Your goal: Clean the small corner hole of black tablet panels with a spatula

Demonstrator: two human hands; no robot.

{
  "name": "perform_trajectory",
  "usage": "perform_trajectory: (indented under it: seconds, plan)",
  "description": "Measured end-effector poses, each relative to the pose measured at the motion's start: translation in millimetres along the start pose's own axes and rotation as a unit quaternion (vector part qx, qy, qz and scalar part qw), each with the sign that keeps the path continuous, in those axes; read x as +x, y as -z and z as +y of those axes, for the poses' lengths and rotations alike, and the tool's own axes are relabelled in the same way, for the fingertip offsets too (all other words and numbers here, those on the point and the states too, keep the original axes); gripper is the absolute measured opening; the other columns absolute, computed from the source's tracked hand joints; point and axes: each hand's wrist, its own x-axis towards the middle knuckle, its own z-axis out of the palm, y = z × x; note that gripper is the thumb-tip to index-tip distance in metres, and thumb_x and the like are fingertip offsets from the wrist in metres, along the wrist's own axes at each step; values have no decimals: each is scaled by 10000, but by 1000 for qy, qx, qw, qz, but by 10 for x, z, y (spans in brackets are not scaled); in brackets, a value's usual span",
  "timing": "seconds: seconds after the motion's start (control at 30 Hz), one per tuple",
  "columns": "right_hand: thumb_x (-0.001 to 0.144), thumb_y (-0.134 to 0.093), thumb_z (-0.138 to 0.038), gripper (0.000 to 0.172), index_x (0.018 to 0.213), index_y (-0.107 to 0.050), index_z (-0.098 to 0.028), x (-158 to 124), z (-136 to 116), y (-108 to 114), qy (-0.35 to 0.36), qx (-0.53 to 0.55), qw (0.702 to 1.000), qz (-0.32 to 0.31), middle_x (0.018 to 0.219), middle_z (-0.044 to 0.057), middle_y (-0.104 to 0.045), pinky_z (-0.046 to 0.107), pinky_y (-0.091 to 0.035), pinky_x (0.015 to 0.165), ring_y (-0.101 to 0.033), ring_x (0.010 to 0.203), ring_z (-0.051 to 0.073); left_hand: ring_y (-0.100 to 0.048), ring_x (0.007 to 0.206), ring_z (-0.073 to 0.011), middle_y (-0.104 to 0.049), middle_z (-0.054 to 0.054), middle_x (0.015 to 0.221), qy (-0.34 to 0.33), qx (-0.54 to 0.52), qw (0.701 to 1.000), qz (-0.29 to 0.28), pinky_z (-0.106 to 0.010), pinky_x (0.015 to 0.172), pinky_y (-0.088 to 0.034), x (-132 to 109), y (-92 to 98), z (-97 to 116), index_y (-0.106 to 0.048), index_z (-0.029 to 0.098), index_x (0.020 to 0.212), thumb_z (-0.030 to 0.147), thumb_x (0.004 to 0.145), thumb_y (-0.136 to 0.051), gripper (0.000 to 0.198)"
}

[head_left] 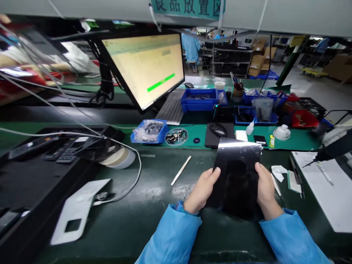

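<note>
Between my two hands is a glossy black flat screen panel (239, 179), tilted up toward me over the green bench. My left hand (202, 189) grips its left edge, the thumb lying on the front face. On the opposite edge, my right hand (266, 185) holds it the same way, thumb in front. The fingers behind the panel are hidden. A pale strip with a small tab runs along the panel's top edge. Left of my hands a thin whitish stick (181, 170) lies on the bench. Tweezers (298, 178) and a green-white pad (294, 182) rest to the right.
A monitor (148, 69) and keyboard (172, 106) stand behind. Blue bins (199, 101) and a mouse (218, 129) line the back. At left are a black tray (35, 190), a white bracket (79, 209) and loose cables. An electric screwdriver (334, 148) hangs above paper (324, 194) at right.
</note>
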Motion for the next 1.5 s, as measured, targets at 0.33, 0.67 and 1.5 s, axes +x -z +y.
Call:
perform_trajectory:
  seconds: [0.33, 0.67, 1.5]
  plan:
    - [711, -901, -555, 504, 1047, -746, -213, 9, 49, -48, 16, -31, 987, -159, 1015, 80, -786, 402, -552, 888, -709, 955, 278, -690, 1112, -298, -785, -99, 1154, -57, 13, 997, 55, -417, 1028, -503, 27, 1, -137, -743, 175, 1151, 576, 871, -747, 488]
    - [889, -625, -726, 526, 758, -657, -217, 55, 181, -23, 50, -52, 993, -99, 787, 23, -684, 332, -494, 776, -603, 796, 214, -670, 1132, -295, -779, -96, 1168, -74, 54, 993, 71, -419, 1049, -484, 21, 14, -187, -756, 171, 1134, 573, 881, -734, 476]
    - [989, -374, -729, 579, 700, -496, -242, 57, 199, -4, 87, -136, 986, -46, 721, 20, -598, 338, -466, 709, -570, 744, 211, -637, 911, -230, -718, -22, 858, -93, 164, 977, 98, -314, 855, -482, -22, 46, -292, -742, 160, 1024, 563, 933, -674, 419]
